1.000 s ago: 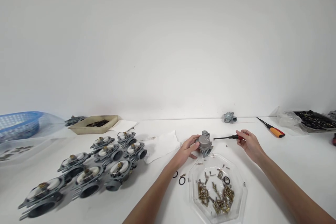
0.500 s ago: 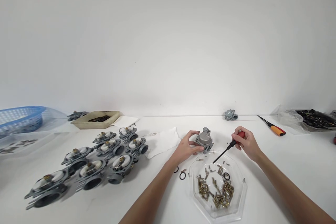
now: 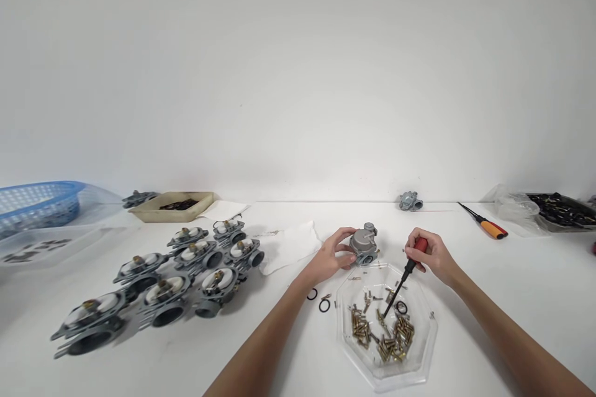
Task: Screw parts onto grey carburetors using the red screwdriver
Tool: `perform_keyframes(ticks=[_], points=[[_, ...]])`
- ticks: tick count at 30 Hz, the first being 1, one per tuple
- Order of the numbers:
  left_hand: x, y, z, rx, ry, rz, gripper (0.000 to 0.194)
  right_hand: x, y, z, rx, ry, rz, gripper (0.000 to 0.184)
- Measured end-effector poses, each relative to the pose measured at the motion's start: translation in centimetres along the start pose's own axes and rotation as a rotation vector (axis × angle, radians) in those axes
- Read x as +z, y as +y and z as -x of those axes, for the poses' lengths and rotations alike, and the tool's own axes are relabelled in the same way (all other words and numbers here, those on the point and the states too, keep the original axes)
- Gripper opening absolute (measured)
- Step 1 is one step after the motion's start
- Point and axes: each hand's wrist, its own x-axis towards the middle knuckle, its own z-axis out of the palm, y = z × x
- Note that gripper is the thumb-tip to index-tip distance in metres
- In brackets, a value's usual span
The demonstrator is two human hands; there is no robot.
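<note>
My left hand [image 3: 336,254] is closed around the side of a grey metal carburetor [image 3: 364,243], which rests on the table with its domed bowl facing up. In my right hand [image 3: 431,255] is a screwdriver [image 3: 406,272] with a red and black handle, its shaft slanting down to the left. The tip reaches among small brass screws [image 3: 382,319] in a clear octagonal tray [image 3: 424,378]; whether it touches one, I cannot tell. A black O-ring [image 3: 401,307] lies in the tray too.
Several opened carburetors [image 3: 167,301] stand at the left. Behind them are a beige tray [image 3: 153,214] and a blue basket [image 3: 69,189]. Black O-rings [image 3: 325,306] lie left of the clear tray. Orange-handled tools [image 3: 491,229] and a dark parts tray [image 3: 563,211] are at the right.
My right hand has moved the screwdriver down, so its tip is now deeper over the tray among the screws. My left hand stays on the carburetor.
</note>
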Motion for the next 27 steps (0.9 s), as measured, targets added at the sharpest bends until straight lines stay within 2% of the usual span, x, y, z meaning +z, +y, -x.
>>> perform_keyframes(ticks=[6, 12, 16, 20, 27], points=[[0.0, 0.6, 0.3, 0.001, -0.035, 0.006, 0.060, 0.5, -0.4, 0.1, 0.029, -0.019, 0.012, 0.035], [1.3, 0.4, 0.0, 0.013, 0.114, -0.171, 0.067, 0.8, -0.7, 0.2, 0.041, -0.047, 0.032, 0.038], [1.5, 0.0, -0.2, -0.011, 0.148, -0.198, 0.064, 0.4, -0.4, 0.1, 0.023, -0.041, -0.002, 0.036], [1.3, -0.1, -0.1, -0.028, 0.122, -0.165, 0.060, -0.1, -0.1, -0.1, 0.020, 0.028, -0.101, 0.035], [1.3, 0.1, -0.1, -0.054, 0.092, -0.098, 0.061, -0.3, -0.9, -0.6, 0.019, 0.273, -0.280, 0.039]])
